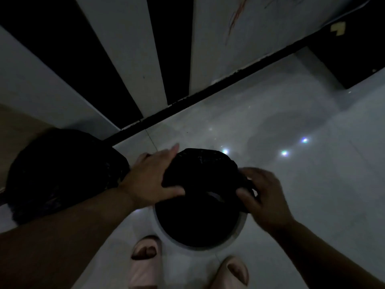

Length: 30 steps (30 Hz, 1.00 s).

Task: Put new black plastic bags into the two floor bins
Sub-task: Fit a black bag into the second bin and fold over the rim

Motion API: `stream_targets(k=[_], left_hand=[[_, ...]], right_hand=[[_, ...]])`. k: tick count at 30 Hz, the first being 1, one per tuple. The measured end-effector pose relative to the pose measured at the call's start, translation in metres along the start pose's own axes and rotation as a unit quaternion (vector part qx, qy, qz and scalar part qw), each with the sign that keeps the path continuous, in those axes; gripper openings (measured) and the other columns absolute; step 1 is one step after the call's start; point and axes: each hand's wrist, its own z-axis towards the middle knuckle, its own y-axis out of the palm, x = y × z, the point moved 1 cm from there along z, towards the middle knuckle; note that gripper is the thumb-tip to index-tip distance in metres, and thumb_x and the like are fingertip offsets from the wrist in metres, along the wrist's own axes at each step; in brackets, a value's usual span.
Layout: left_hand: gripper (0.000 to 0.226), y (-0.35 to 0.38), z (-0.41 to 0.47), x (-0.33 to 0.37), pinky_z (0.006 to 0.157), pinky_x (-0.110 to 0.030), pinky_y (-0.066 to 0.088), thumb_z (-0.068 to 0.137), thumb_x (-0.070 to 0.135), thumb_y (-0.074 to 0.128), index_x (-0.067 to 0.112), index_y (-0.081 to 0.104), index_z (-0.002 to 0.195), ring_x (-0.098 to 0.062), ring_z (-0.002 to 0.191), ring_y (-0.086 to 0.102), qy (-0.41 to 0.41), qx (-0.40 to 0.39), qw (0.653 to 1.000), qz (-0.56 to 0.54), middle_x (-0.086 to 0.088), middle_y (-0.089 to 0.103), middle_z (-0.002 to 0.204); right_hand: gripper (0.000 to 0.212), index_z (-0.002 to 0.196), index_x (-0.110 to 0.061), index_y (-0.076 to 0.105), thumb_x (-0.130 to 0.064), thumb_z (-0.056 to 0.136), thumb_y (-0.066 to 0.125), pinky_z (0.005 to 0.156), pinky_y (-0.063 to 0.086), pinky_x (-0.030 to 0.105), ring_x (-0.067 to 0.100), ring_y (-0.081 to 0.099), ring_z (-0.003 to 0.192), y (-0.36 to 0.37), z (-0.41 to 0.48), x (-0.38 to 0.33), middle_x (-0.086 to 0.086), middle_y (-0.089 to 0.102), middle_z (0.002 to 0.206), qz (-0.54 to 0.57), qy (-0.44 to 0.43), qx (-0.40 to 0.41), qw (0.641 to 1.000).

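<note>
A round white floor bin [242, 223] stands on the tiles right in front of my feet, its inside dark. A black plastic bag [200, 165] is bunched over the far part of its rim. My left hand [153, 179] grips the bag's left edge with the thumb underneath. My right hand [263, 197] pinches the bag's right edge at the rim. To the left, a second bin covered by a black bag [62, 172] sits against the wall; its body is hidden by the bag and my left forearm.
A wall with black and white vertical stripes [129, 59] rises behind the bins, with a dark skirting line along the floor. Glossy grey tiles [291, 184] stretch to the right. My feet in pale slippers [145, 261] stand just short of the white bin.
</note>
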Motion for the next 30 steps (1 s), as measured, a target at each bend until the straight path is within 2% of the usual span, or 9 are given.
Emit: stream_targets(k=[2,4,7,10,14,20,25,27,30], left_hand=[[0.113,0.009,-0.008,0.008,0.115,-0.048,-0.002,0.057,0.081,0.049,0.041,-0.015,0.142,-0.012,0.142,0.010,0.008,-0.121,0.988,0.093,0.005,0.030,0.153],[0.093,0.014,-0.019,0.017,0.113,-0.055,-0.002,0.070,0.062,0.056,0.039,0.006,0.145,-0.015,0.138,0.021,0.027,-0.148,0.974,0.167,0.007,0.046,0.142],[0.038,0.015,-0.046,0.026,0.102,-0.061,0.031,0.054,0.036,0.076,0.037,0.068,0.091,-0.017,0.095,0.062,0.109,-0.074,0.960,0.249,0.009,0.070,0.081],[0.027,0.031,-0.080,0.024,0.090,-0.058,0.045,0.039,0.042,0.078,0.032,0.065,0.061,-0.018,0.071,0.064,0.121,-0.081,0.951,0.274,0.010,0.062,0.060],[0.024,0.059,-0.116,0.005,0.088,-0.062,0.045,0.046,0.038,0.081,0.030,0.064,0.061,-0.022,0.074,0.066,0.084,-0.066,0.951,0.290,0.005,0.064,0.064],[0.020,0.081,-0.127,-0.001,0.080,-0.067,0.046,0.052,0.028,0.081,0.027,0.071,0.069,-0.027,0.087,0.070,-0.070,-0.091,0.970,0.215,-0.001,0.073,0.080],[0.047,0.109,-0.111,-0.019,0.115,-0.045,0.021,0.089,0.037,0.045,0.024,0.043,0.135,-0.024,0.139,0.027,-0.159,-0.135,0.972,0.110,-0.005,0.036,0.149],[0.039,0.114,-0.099,-0.017,0.103,-0.026,0.037,0.091,0.028,0.045,0.014,0.052,0.126,-0.019,0.122,0.049,-0.192,-0.097,0.977,-0.010,-0.009,0.054,0.132],[0.020,0.107,-0.083,-0.014,0.047,-0.007,0.043,0.069,0.007,0.075,0.006,0.069,0.088,0.000,0.051,0.057,-0.345,-0.112,0.888,-0.283,0.006,0.061,0.063]], right_hand=[[0.074,0.131,-0.026,0.047,-0.069,0.072,0.047,0.104,0.027,0.051,0.025,0.046,0.121,0.004,-0.016,-0.009,0.000,0.059,0.124,-0.101,-0.022,-0.156,0.982],[0.067,0.136,-0.033,0.038,-0.059,0.076,0.051,0.109,0.013,0.047,0.023,0.042,0.125,0.010,-0.029,-0.008,-0.004,0.058,0.126,-0.196,-0.009,-0.241,0.950],[0.034,0.108,-0.031,0.062,-0.032,0.074,0.065,0.106,0.025,0.054,0.025,0.060,0.101,0.012,-0.047,-0.011,-0.001,0.069,0.097,-0.236,-0.017,-0.222,0.946],[0.034,0.077,-0.031,0.069,-0.027,0.047,0.087,0.085,0.048,0.059,0.020,0.067,0.071,0.012,-0.072,-0.010,-0.005,0.065,0.069,-0.245,0.003,-0.180,0.953],[0.043,0.075,-0.032,0.069,-0.031,0.036,0.088,0.080,0.050,0.061,0.018,0.068,0.079,0.024,-0.105,-0.002,-0.009,0.067,0.071,-0.254,0.009,-0.194,0.948],[0.038,0.110,-0.031,0.063,-0.043,0.074,0.069,0.107,0.024,0.060,0.014,0.045,0.130,0.050,-0.126,0.013,-0.010,0.064,0.120,-0.262,0.070,-0.275,0.922],[0.050,0.141,-0.028,0.030,-0.032,0.093,0.044,0.116,0.008,0.047,0.015,0.000,0.146,0.080,-0.119,0.028,-0.009,0.026,0.154,-0.200,0.121,-0.275,0.932],[0.052,0.144,-0.032,0.020,-0.028,0.096,0.037,0.115,0.004,0.052,0.015,-0.008,0.145,0.089,-0.116,0.031,-0.013,0.019,0.156,-0.156,0.152,-0.269,0.938],[0.049,0.143,-0.033,0.025,-0.024,0.096,0.034,0.114,0.005,0.057,0.018,-0.002,0.146,0.101,-0.116,0.042,-0.020,0.021,0.151,-0.101,0.195,-0.256,0.941]])
